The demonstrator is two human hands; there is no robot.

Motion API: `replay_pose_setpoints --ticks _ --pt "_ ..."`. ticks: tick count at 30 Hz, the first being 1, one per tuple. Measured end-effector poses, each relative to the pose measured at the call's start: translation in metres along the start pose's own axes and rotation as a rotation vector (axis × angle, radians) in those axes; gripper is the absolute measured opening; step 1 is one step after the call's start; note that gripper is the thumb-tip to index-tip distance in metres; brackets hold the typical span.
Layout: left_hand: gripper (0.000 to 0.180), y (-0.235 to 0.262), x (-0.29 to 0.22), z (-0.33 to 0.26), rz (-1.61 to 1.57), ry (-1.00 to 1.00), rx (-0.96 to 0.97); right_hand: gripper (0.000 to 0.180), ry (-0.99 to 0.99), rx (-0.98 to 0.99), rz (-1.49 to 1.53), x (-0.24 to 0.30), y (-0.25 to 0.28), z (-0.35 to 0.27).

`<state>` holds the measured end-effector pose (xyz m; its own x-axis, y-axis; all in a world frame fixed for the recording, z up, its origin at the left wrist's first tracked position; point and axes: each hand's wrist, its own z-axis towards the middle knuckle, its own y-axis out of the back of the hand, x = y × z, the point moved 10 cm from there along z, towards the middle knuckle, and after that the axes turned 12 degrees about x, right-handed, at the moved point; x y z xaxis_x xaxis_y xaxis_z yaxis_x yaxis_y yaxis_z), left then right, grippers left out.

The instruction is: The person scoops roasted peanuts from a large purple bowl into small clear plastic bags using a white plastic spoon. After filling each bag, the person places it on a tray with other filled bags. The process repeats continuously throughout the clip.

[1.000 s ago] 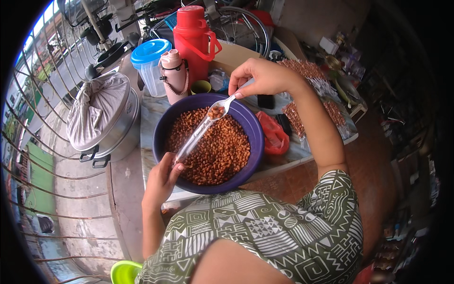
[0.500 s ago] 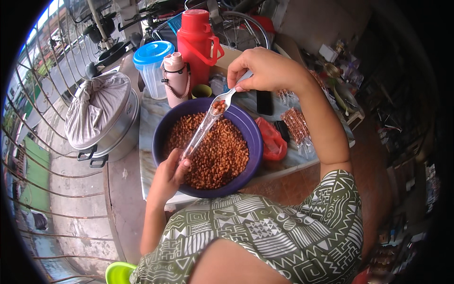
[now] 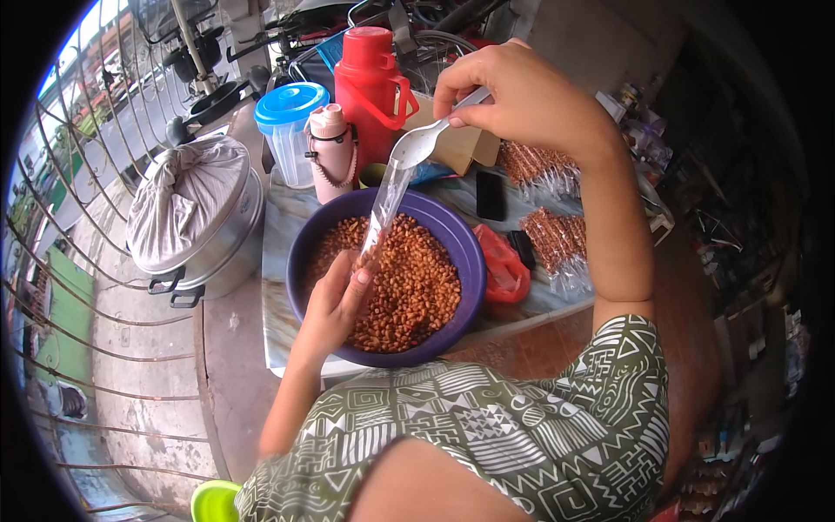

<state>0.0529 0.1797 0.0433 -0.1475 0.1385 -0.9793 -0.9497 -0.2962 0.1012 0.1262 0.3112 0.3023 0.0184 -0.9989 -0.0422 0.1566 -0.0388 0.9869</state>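
Observation:
A purple bowl [image 3: 463, 252] full of roasted peanuts [image 3: 409, 287] sits on a small table in front of me. My left hand [image 3: 337, 300] holds a narrow clear plastic bag [image 3: 383, 213] upright over the bowl, with a few nuts at its bottom. My right hand [image 3: 522, 96] holds a white plastic spoon [image 3: 417, 146], tipped into the bag's open mouth.
Behind the bowl stand a red flask [image 3: 372, 78], a pink bottle [image 3: 329, 150] and a clear jug with a blue lid [image 3: 289, 130]. Filled peanut packets [image 3: 552, 239], a black phone [image 3: 490, 195] and a red bag [image 3: 503, 265] lie to the right. A cloth-covered metal pot [image 3: 196, 222] stands left.
My right hand lifted the spoon from the peanuts up to the bag's mouth. The left hand raised the bag more upright.

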Motion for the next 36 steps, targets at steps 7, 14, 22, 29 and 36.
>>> replay_pose_setpoints --ticks 7,14,22,29,36 --pt "0.048 0.014 -0.005 0.000 -0.262 -0.352 -0.171 0.006 -0.144 -0.242 -0.060 -0.008 -0.002 -0.062" --pt "0.051 0.008 -0.031 0.024 -0.134 -0.457 -0.109 0.008 -0.255 0.175 0.005 -0.014 -0.245 -0.101" --pt "0.053 -0.031 -0.034 0.032 -0.085 -0.512 -0.085 0.013 -0.299 0.068 0.092 0.017 -0.268 -0.134" --pt "0.060 -0.106 -0.016 0.039 -0.409 -0.267 0.221 0.055 -0.187 -0.232 1.036 -0.014 -0.166 -0.142" --pt "0.066 -0.139 -0.022 0.032 -0.531 -0.244 0.255 0.048 -0.072 -0.163 1.165 -0.033 -0.165 -0.138"
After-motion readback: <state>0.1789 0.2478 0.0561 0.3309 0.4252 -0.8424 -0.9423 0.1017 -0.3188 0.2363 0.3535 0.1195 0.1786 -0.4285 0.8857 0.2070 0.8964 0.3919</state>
